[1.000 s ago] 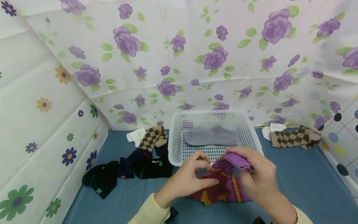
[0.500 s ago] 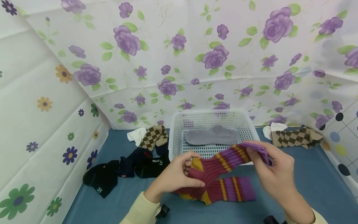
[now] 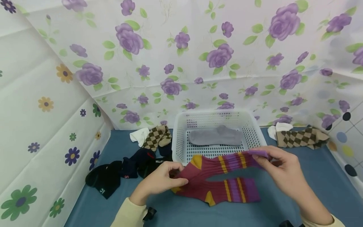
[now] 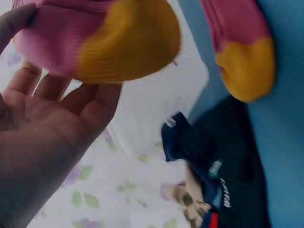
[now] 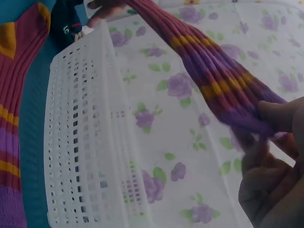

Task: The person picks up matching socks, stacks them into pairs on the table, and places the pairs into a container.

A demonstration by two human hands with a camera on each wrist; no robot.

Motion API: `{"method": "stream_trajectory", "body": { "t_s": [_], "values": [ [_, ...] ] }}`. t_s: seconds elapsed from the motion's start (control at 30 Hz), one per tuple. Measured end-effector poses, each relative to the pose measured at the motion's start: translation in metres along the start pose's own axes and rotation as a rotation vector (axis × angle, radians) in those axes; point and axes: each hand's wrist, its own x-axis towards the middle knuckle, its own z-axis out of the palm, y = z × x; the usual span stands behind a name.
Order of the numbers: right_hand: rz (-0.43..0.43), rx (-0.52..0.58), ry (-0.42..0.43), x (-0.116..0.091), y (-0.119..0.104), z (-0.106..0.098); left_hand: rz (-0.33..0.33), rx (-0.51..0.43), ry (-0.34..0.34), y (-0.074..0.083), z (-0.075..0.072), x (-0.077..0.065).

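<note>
Head view: at far left lies a black sock (image 3: 105, 177) with white letters, probably "LC". Next, a navy sock (image 3: 129, 168) bears the same two letters, and another black sock (image 3: 147, 168) reads "OTTON". The left hand (image 3: 163, 179), half closed, pinches the foot of one striped sock (image 3: 227, 164), which is in the air above the desk (image 3: 113, 217). Its long axis goes left to right, with the foot left and the purple cuff right. Its pair (image 3: 221, 190) lies below on the desk, pointing the same way. The basket (image 3: 176, 138) stands behind, with a grey sock (image 3: 215, 137) that only this view shows. The right hand (image 3: 280, 167) pinches the cuff, fingers bent. Farther right is a checkered sock (image 3: 296, 138). The left wrist view alone shows the palm and fingers under the sock; the right wrist view shows the cuff's ribs closely.
</note>
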Motion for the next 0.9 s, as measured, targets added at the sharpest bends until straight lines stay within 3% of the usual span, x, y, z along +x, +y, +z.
{"method": "stream_trajectory", "body": {
  "t_s": [0.17, 0.3, 0.4, 0.53, 0.63, 0.77, 0.83, 0.9],
  "values": [
    [0.156, 0.147, -0.233, -0.001, 0.006, -0.003, -0.016, -0.008, -0.009, -0.011, -0.005, -0.006],
    [0.138, 0.363, -0.376, -0.001, 0.018, -0.002, -0.074, -0.025, -0.021, -0.021, -0.006, -0.009],
    [0.126, 0.463, -0.433, -0.001, 0.026, -0.001, -0.105, -0.058, -0.043, -0.026, -0.007, -0.010],
    [0.111, 0.476, -0.445, -0.002, 0.029, -0.001, -0.102, -0.038, -0.033, -0.027, -0.007, -0.011],
    [0.127, 0.378, -0.418, -0.004, 0.030, 0.001, -0.057, 0.111, 0.058, -0.023, -0.004, -0.012],
    [0.275, 0.193, -0.389, -0.007, 0.033, 0.011, -0.018, 0.482, 0.190, -0.018, 0.005, -0.014],
    [0.308, 0.144, -0.409, -0.010, 0.039, 0.018, -0.032, 0.640, 0.188, -0.019, 0.011, -0.014],
    [0.307, 0.110, -0.442, -0.013, 0.047, 0.024, -0.066, 0.711, 0.132, -0.023, 0.018, -0.014]
  ]
}}
